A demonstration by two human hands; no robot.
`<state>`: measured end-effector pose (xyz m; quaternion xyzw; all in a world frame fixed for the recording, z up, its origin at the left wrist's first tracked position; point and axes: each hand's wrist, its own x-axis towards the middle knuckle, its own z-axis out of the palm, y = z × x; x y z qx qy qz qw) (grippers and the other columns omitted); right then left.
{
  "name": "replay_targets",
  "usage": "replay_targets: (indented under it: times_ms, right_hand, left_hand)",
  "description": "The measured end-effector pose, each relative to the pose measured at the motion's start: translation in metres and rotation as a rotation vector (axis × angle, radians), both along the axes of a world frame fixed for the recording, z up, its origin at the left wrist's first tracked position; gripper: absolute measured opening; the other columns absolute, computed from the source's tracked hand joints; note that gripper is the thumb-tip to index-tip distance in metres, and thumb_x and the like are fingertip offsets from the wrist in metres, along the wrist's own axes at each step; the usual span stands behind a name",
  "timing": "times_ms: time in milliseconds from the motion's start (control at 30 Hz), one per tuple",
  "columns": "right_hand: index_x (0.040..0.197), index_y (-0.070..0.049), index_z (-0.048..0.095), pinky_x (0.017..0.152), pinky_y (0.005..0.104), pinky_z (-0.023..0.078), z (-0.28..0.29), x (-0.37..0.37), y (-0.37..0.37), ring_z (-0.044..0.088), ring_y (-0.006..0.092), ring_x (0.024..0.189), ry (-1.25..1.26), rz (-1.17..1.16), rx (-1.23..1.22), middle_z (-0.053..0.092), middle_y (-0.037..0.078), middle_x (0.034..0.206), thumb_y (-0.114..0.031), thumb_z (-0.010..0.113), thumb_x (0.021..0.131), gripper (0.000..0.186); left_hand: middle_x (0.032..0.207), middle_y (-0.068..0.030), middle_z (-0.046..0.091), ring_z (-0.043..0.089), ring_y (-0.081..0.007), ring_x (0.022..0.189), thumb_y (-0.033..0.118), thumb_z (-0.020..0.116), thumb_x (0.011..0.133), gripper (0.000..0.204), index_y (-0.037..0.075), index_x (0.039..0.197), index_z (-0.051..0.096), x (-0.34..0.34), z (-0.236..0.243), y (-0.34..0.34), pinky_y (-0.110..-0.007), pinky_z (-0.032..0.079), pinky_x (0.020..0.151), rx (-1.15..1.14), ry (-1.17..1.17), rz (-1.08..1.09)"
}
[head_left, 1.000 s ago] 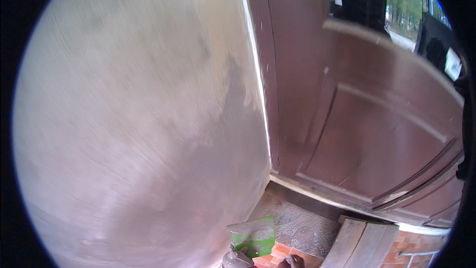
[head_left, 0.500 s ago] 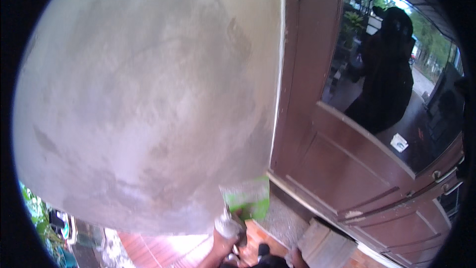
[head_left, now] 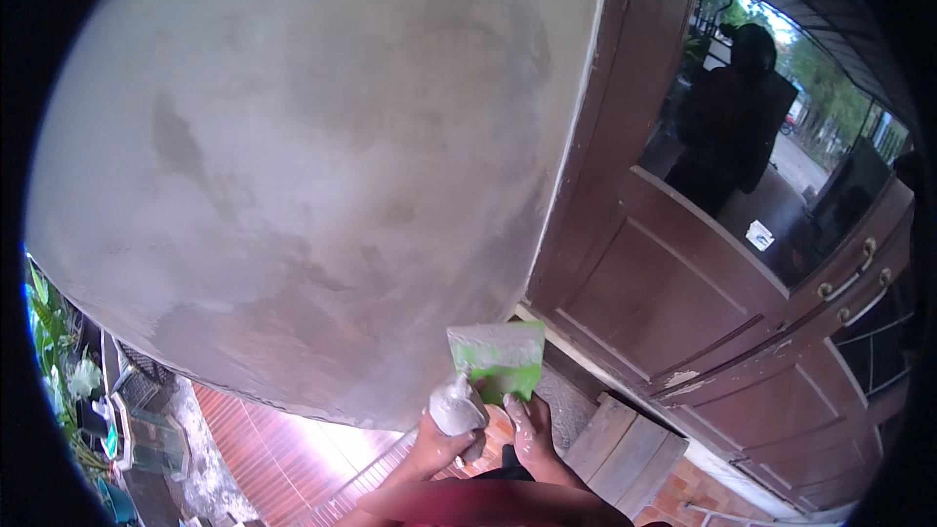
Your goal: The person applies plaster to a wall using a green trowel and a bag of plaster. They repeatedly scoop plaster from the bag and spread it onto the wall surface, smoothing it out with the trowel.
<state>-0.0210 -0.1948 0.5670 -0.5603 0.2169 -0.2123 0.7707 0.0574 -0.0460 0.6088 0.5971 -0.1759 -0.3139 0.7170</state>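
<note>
Head view: the green plastic scraper [head_left: 496,359], smeared with grey filler, is now held lower and nearer the body than half a second ago, just off the plastered wall [head_left: 293,166]. It is pinched by the right hand [head_left: 532,434]; the left hand [head_left: 451,429] is closed around a grey putty-caked lump [head_left: 457,404]. The brown door [head_left: 722,273] is seen at right, so reloading is judged likely.

I get soft, even daylight on the plastered wall [head_left: 293,166], no hard shadows. The door glass [head_left: 771,156] mirrors a bright outdoors. Fisheye bends the door frame [head_left: 586,137]; black vignette rings everything, and the lower edge is blurred.
</note>
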Motion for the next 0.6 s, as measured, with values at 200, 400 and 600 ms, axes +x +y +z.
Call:
replay_targets:
  times_ms: [200, 400, 600]
  right_hand:
    - [0.107, -0.001, 0.062, 0.079, 0.0343, 0.051, 0.014, 0.011, 0.117, 0.063, 0.0198, 0.09, -0.064, -0.26, 0.377, 0.065, 0.009, 0.1, -0.017, 0.061, 0.09, 0.024]
    - [0.112, -0.005, 0.055, 0.079, 0.0395, 0.051, 0.012, 0.008, 0.17, 0.062, 0.0236, 0.095, -0.08, -0.475, 0.455, 0.062, 0.011, 0.107, -0.015, 0.058, 0.086, 0.028]
    - [0.11, -0.009, 0.053, 0.08, 0.043, 0.052, 0.001, -0.008, 0.178, 0.06, 0.0279, 0.103, -0.175, -0.639, 0.506, 0.058, 0.008, 0.11, -0.018, 0.057, 0.088, 0.024]
  left_hand:
    - [0.1, -0.0047, 0.063, 0.061, -0.0151, 0.092, 0.003, 0.07, 0.073, 0.048, 0.002, 0.118, 0.053, 0.006, -0.02, 0.093, -0.033, 0.05, 0.082, 0.098, -0.042, -0.196]
    - [0.096, -0.0062, 0.067, 0.063, -0.016, 0.087, 0.006, 0.071, 0.074, 0.04, 0.0, 0.111, 0.058, 0.011, -0.037, 0.163, -0.032, 0.051, 0.081, 0.086, -0.15, -0.296]
    - [0.099, -0.0124, 0.064, 0.065, -0.0211, 0.083, -0.002, 0.059, 0.077, 0.045, -0.001, 0.121, 0.05, 0.015, -0.048, 0.202, -0.034, 0.054, 0.075, 0.074, 0.083, -0.425]
